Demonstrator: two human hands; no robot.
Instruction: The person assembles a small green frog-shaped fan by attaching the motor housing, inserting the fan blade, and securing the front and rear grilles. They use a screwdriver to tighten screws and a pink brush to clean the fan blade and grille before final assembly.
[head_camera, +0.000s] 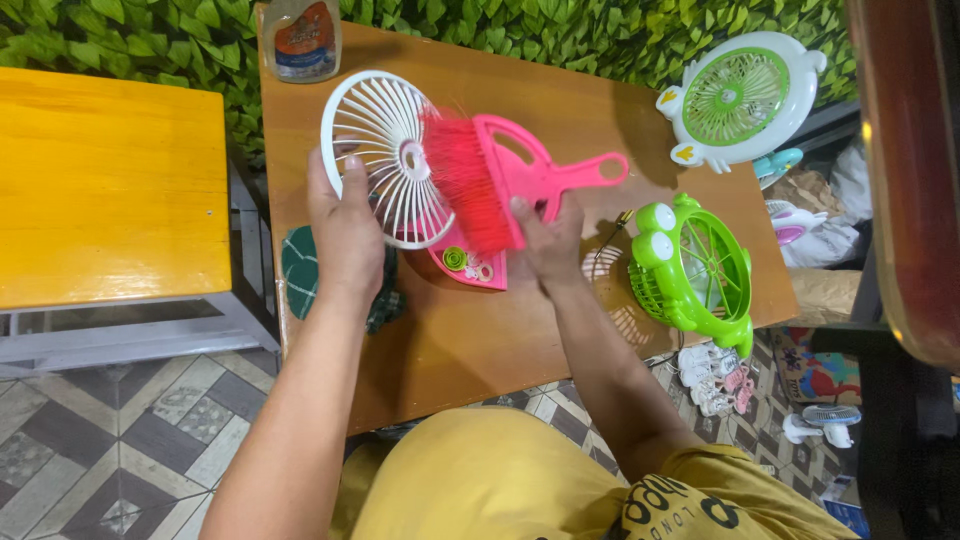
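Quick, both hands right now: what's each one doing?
Left hand: closed on the rim of the white fan grille, holding it up.
Right hand: closed on the pink brush, bristles against the grille.

head-worn view, looking down, close over table (480, 340)

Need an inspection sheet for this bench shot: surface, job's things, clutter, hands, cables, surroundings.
Surface: brown wooden table, yellow table beside it.
Job's things: white fan grille, pink brush against it, pink dustpan with small parts.
Clutter: green frog fan, white-green fan, bottle, green cloth.
Hands: left hand holds grille; right hand holds brush.
Cables: thin wires by frog fan.
Surroundings: leaf wall, tiled floor, small fans on floor.
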